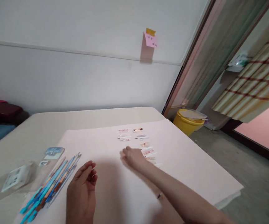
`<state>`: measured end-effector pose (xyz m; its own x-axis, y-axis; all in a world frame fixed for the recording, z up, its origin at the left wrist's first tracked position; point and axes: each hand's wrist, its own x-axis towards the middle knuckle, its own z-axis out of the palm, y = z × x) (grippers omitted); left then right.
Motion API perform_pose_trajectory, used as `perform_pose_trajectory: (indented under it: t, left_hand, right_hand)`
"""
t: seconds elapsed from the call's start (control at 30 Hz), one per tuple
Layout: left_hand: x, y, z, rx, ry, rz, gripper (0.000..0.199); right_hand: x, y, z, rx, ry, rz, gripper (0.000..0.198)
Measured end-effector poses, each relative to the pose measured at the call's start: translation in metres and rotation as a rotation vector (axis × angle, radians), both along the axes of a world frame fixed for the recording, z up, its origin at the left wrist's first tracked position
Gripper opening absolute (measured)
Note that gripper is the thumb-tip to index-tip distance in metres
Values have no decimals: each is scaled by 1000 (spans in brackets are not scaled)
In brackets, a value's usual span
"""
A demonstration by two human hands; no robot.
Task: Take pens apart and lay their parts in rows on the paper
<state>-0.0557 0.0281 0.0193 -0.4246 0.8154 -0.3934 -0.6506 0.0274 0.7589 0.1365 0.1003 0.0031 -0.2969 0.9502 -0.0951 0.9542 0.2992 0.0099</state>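
Note:
My right hand (133, 156) is low over the pale pink sheet (101, 140), beside small pen parts. Its fingers are bent down and drawn together; their tips are blurred, so whatever they hold is hidden. Just behind and right of it lie short printed pieces (148, 152) and thin white sticks with dark tips (142, 137), set out in rough rows. My left hand (82, 193) is raised at the front left, its fingers loosely curled with nothing visible in them. To its left lies a bundle of slim blue, brown and clear pens (55, 180).
Left of the pens are a clear plastic wrapper with a blue label (54, 151) and a white box-like piece (17, 177). A small dark-tipped bit (159, 196) lies by my right forearm. A yellow bucket (187, 123) stands beyond the table's right edge; a wall (90, 81) rises behind.

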Motion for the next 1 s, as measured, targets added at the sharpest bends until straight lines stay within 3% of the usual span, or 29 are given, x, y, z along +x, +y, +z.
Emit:
perform_pose_trajectory:
  t: [0.13,0.27,0.43,0.57,0.73,0.87,1.0]
  left_hand:
    - [3,-1,2,16,24,-18,21]
    - [9,-4,4,-3,93,-75,27]
    - [14,-11,-1,-2,297,-192,34]
    - [14,-15,-6,-43,600,-336,37]
    - [32,-26,-9,18,1057,-557,32]
    - [52,-33,-14,56,1066,-811,33]
    - [56,-32,-17,2,1035,-825,34]
  right_hand:
    - [-20,-75,2,-105,168,115,22]
    - [-37,-113,-1,-115,265,91,24]
    - [-43,-121,-12,-3,343,73,16]
    - [-38,-123,-19,105,383,78,10]
    - [-38,-127,-27,254,445,250,12]
    - [-42,-130,-35,354,504,342,31]
    - [-43,-129,-38,387,529,321,37]
